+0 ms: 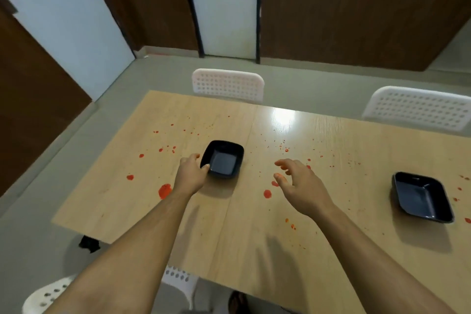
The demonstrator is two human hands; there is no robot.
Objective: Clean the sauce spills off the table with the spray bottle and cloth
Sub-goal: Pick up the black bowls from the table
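Red sauce spills dot the light wooden table (142,206). The largest blob (164,190) lies left of my left forearm, and another blob (267,194) lies by my right hand. A black square bowl (223,158) stands mid-table. My left hand (191,173) grips its near left rim, thumb on the edge. My right hand (297,182) hovers to the bowl's right with fingers spread and relaxed, holding nothing; its fingertips look stained with sauce. No spray bottle or cloth is in view.
A second black bowl (423,199) sits near the table's right side. Two white perforated chairs (228,84) (418,108) stand along the far edge, another chair (48,296) at the near left. A small dark object (89,243) lies on the floor under the table's left corner.
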